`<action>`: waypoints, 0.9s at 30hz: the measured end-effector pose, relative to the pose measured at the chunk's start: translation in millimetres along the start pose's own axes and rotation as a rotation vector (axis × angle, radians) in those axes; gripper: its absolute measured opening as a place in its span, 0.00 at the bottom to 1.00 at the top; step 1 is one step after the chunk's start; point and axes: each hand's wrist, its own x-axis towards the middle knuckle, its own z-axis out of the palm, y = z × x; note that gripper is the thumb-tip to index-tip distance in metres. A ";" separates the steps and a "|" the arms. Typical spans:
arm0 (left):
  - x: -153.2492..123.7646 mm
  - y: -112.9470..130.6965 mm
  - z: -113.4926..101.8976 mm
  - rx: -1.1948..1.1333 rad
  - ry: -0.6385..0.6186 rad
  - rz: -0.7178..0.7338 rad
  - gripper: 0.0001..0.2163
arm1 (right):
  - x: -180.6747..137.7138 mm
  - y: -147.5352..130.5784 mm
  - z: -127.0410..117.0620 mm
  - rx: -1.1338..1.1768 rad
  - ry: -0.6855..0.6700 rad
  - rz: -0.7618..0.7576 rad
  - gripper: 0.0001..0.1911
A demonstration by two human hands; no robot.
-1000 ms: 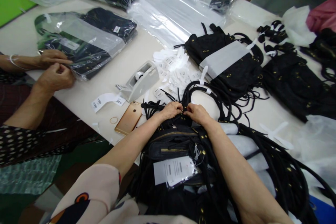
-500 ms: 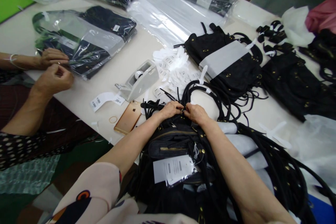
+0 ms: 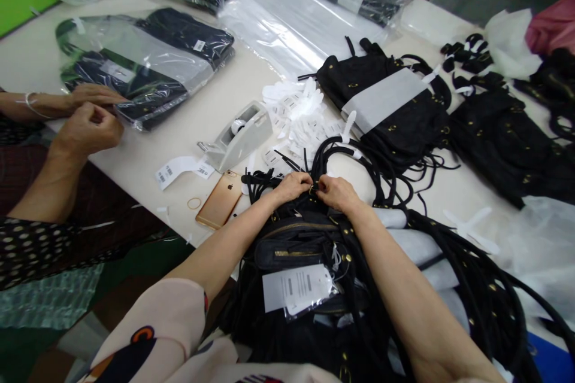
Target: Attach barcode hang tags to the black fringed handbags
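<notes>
A black bag [image 3: 296, 245] with gold zips and a white hang tag [image 3: 299, 288] lies in front of me, its long black straps [image 3: 453, 269] trailing to the right. My left hand [image 3: 293, 186] and my right hand [image 3: 336, 192] meet at the bag's far edge. Both are closed in a pinch on a small gold fitting where the straps join the bag. The fingertips hide most of that fitting.
A grey tape dispenser [image 3: 240, 136], a gold phone [image 3: 220, 200], a rubber band [image 3: 194, 203] and loose white tags [image 3: 302, 116] lie beyond my hands. More black bags [image 3: 386, 102] sit at the right. A co-worker's hands [image 3: 87, 125] touch a plastic-wrapped bag [image 3: 139, 66] at the left.
My hands stay pinched at the same spot on the bag. The co-worker's hands at the left have shifted slightly along the wrapped bag's edge.
</notes>
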 end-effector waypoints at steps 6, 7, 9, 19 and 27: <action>-5.0 2.0 -3.1 -0.261 0.105 -0.113 0.05 | -4.4 -0.8 -5.3 -0.020 0.037 0.057 0.14; -4.9 2.0 -3.7 -0.338 0.138 -0.129 0.05 | -4.9 -0.9 -5.9 -0.027 0.040 0.064 0.15; -4.4 2.1 -5.0 -0.513 0.208 -0.160 0.04 | -5.4 -0.7 -6.4 -0.040 0.047 0.058 0.15; 2.8 2.3 -0.3 -0.813 0.267 -0.236 0.02 | -6.4 -0.4 -3.1 -0.145 0.208 -0.017 0.13; 2.0 7.8 -7.1 -0.736 0.238 -0.268 0.03 | -5.3 -0.4 -2.3 -0.187 0.234 0.017 0.11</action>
